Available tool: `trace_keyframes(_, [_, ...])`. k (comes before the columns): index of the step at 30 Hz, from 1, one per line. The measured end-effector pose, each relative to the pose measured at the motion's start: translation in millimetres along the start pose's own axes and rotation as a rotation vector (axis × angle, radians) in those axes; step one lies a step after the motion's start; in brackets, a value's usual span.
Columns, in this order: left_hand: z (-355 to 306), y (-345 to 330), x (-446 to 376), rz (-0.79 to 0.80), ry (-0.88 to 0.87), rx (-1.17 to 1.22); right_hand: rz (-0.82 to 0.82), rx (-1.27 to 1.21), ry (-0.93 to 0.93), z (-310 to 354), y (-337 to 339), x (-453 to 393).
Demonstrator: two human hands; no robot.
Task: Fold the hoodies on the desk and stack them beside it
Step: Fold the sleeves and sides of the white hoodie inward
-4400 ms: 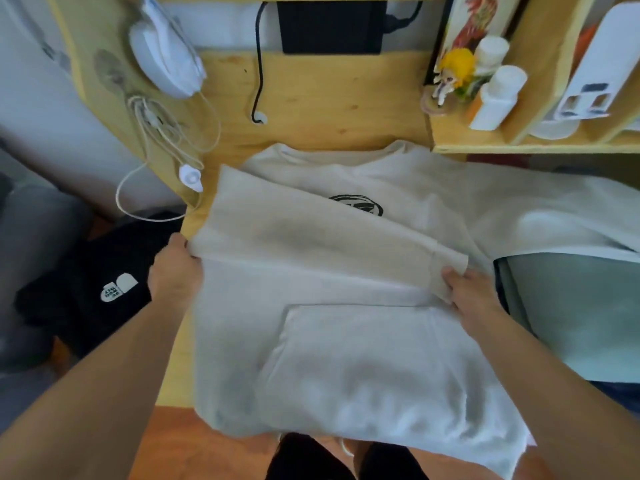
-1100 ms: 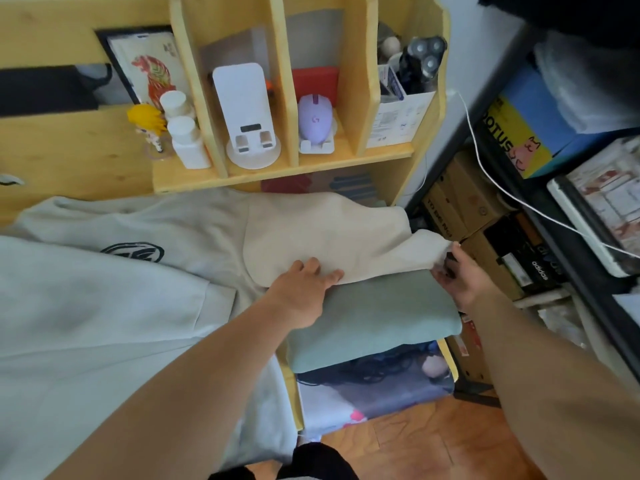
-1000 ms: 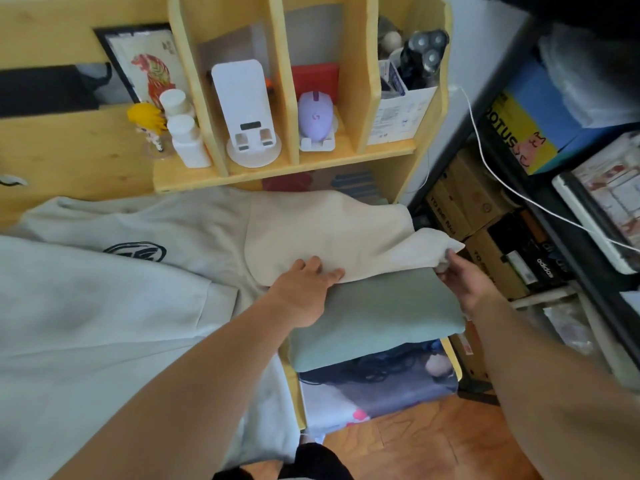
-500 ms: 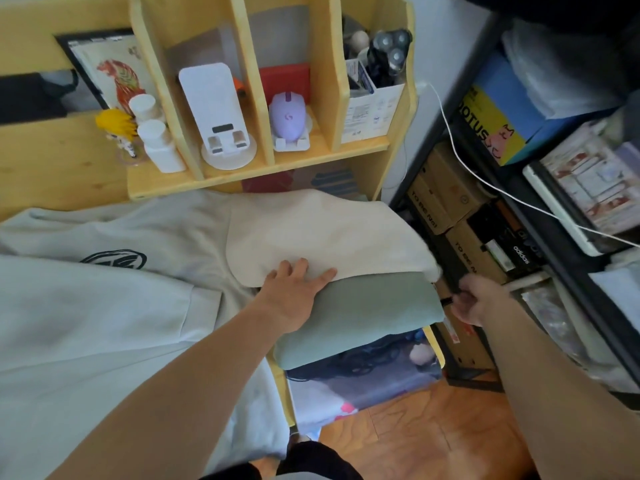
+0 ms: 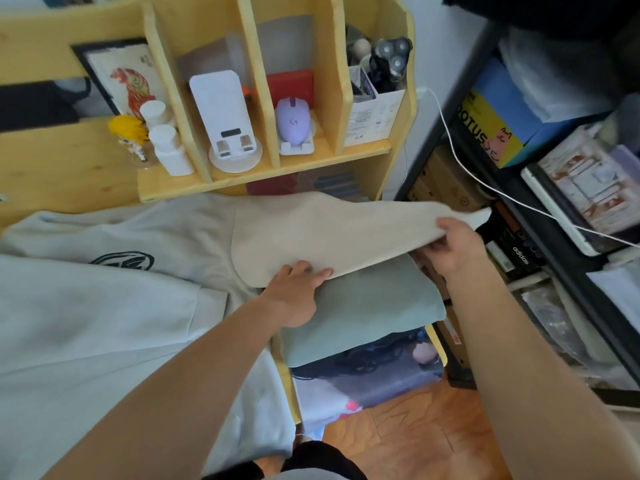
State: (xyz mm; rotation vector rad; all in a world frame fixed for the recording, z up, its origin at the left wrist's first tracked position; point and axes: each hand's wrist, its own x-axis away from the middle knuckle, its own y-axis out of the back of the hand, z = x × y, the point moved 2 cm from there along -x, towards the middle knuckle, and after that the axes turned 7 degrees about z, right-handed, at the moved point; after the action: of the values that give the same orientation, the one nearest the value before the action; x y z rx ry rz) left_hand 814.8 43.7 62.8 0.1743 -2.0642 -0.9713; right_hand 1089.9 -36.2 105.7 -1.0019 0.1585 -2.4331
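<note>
Both hands work the hoodie (image 5: 104, 306): left (image 5: 294, 292) pressing flat, right (image 5: 450, 244) pinching the sleeve (image 5: 329, 230) near an "adidas" box (image 5: 519, 254).

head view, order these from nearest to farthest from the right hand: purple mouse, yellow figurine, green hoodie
From the right hand, gripping the cream sleeve:
1. Green hoodie, folded just below and left of the hand.
2. Purple mouse, up on the shelf, left of the hand.
3. Yellow figurine, far left on the shelf.

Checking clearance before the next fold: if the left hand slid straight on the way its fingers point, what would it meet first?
The left hand points up and right, fingertips already at the edge of the cream sleeve. It would run onto that sleeve first, though depth is unclear.
</note>
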Motion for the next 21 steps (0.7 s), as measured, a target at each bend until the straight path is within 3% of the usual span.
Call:
trace_keyframes(4, [25.1, 26.3, 54.5, -0.202, -0.070, 0.948, 0.194, -0.019, 0.362, -3.8, -77.1, 92.8])
trace_keyframes(7, [62.1, 46.3, 123.1, -0.319, -0.164, 1.646, 0.356, 0.285, 0.595, -41.8, -124.0, 159.0])
trace_keyframes(9, [94.1, 56.4, 169.4, -0.381, -0.238, 1.891, 0.445, 0.569, 0.705, -87.7, -151.3, 191.0])
trace_keyframes(12, [150.4, 54.8, 218.5, -0.453, -0.197, 1.938, 0.624, 0.863, 0.785, -178.7, -194.1, 222.4])
trace_keyframes(15, [200.9, 36.1, 240.4, -0.435, -0.022, 1.790, 0.870, 1.032, 0.815, -269.1, -239.1, 252.7])
trace_keyframes(18, [262.6, 27.1, 251.6, -0.648, 0.218, 1.594, 1.177, 1.198, 0.918, -336.1, -278.2, 278.7])
trace_keyframes(21, [318.7, 26.9, 265.7, -0.695, 0.204, 1.533, 1.329, 1.300, 0.964, -365.4, -300.0, 285.2])
